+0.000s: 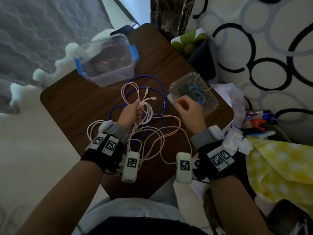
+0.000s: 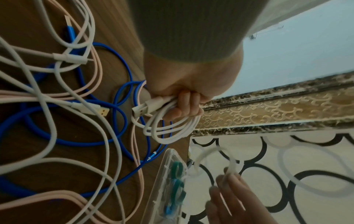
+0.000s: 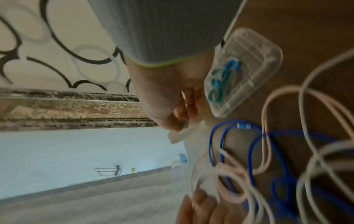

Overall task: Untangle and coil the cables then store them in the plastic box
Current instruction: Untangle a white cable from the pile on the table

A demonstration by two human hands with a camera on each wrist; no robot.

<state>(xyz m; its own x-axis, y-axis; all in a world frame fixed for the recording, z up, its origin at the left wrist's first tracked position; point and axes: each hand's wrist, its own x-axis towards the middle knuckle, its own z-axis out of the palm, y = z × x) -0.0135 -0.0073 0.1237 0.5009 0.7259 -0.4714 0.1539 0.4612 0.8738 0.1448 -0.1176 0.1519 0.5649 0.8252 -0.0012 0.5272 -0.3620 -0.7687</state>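
Observation:
My left hand (image 1: 135,109) grips a coiled white cable (image 1: 147,114) above the tangle; the left wrist view shows the fingers (image 2: 184,104) wrapped round its loops (image 2: 168,130) and plug ends. My right hand (image 1: 180,104) pinches a translucent white tie (image 3: 178,136) over the near-left corner of a clear lid (image 1: 210,100). That lid holds blue and green bands (image 1: 194,94). A blue cable (image 1: 149,88) and a pink cable (image 1: 171,131) lie looped together on the dark wooden table (image 1: 76,102). The clear plastic box (image 1: 105,61) with blue clips stands open at the far left.
The table is small, and its right edge meets cluttered bags, paper and a yellow cloth (image 1: 277,168). A dark pouch (image 1: 205,58) sits past the far right corner. Pale floor (image 1: 33,150) lies to the left. Bare wood shows between the box and the cables.

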